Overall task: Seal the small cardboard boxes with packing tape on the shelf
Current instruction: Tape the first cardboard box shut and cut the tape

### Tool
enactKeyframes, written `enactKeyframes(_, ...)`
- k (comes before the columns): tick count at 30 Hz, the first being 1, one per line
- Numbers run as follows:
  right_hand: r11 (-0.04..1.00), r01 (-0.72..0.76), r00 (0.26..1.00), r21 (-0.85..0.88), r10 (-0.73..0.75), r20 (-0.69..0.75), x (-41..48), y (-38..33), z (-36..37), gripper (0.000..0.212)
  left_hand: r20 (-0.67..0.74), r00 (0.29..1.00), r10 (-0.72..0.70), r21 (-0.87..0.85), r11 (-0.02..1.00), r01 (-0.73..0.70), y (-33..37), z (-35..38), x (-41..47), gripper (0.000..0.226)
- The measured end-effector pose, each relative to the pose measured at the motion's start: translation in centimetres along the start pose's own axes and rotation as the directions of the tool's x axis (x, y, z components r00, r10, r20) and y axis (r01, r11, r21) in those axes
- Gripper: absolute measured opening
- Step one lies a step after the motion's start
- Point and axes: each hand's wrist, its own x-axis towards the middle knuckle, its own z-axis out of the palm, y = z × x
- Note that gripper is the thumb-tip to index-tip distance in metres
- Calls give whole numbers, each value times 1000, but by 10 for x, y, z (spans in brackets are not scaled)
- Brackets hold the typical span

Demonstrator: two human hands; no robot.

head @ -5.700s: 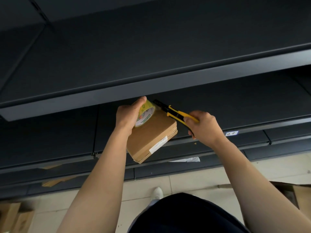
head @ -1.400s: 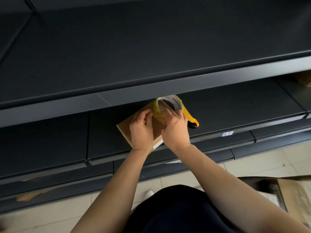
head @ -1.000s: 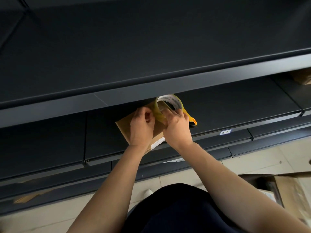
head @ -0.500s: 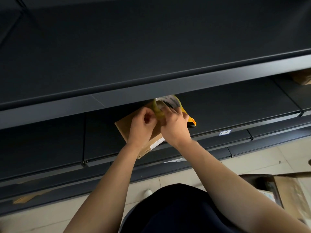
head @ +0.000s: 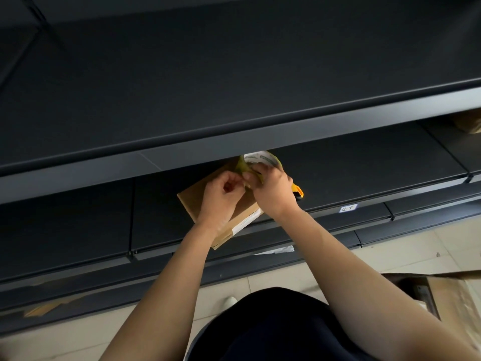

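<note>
Peeling at the tape end, the person is working with both hands close together over a flat box [head: 194, 201] that is lying on the dark shelf [head: 364, 168], one corner jutting out past the front lip. Lying there, the box is giving both hands a steady surface to work above.

The left hand [head: 221, 196] is curling in, thumb and fingertips pinching a short yellowish flap of tape [head: 243, 166] that is lifting off the roll [head: 260, 158]; the rest of that hand is closed loosely with nothing else in it. The right hand [head: 273, 191] is wrapping around the roll from the near side, fingers closed on it and tilting it up on edge, probably so the loose end is facing the other hand. How firmly it is squeezing I cannot tell, since the fingers are hiding behind the knuckles.

A yellow knife [head: 298, 192] is poking out just beyond the right hand, resting on the shelf within easy reach, presumably waiting for the cut. A white label [head: 247, 222] is showing along the box's near edge.

To my eye the sealing itself is not yet begun: no strip is lying across the box, and the flap is only starting to come free. It is looking short and crumpled, so it could stick back on itself.
</note>
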Motion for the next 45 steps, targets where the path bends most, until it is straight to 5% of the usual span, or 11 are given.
enactKeyframes(5,996,-63,998,69,61,35,3,3,-9,32,69,998,7,-5,1000,-7,-2,-3,2,6)
enactKeyframes(12,989,-76,972,-130,44,-231,3,13,2,29,90,996,-7,-73,997,14,1,-3,-7,11)
enactKeyframes(18,961,-233,927,-152,171,-335,10,47,-7,30,93,996,14,-57,998,-9,3,-6,-11,15)
enactKeyframes(24,891,-436,858,-124,370,-357,8,100,-23,30,-74,981,180,442,888,-130,-6,-6,-21,16)
enactKeyframes(28,839,-515,835,-178,443,-325,13,142,-19,26,39,998,58,713,698,-68,-11,-8,-29,58)
enactKeyframes(38,895,-413,861,-168,323,-393,21,127,-6,34,76,997,27,754,652,-75,-14,-5,-36,60)
enactKeyframes(42,996,-72,982,57,80,-170,31,66,7,47,57,992,108,714,690,-117,-16,-7,-40,64)
enactKeyframes(45,958,-203,968,203,165,190,42,30,12,63,-380,921,82,569,806,163,-19,-10,-48,70)
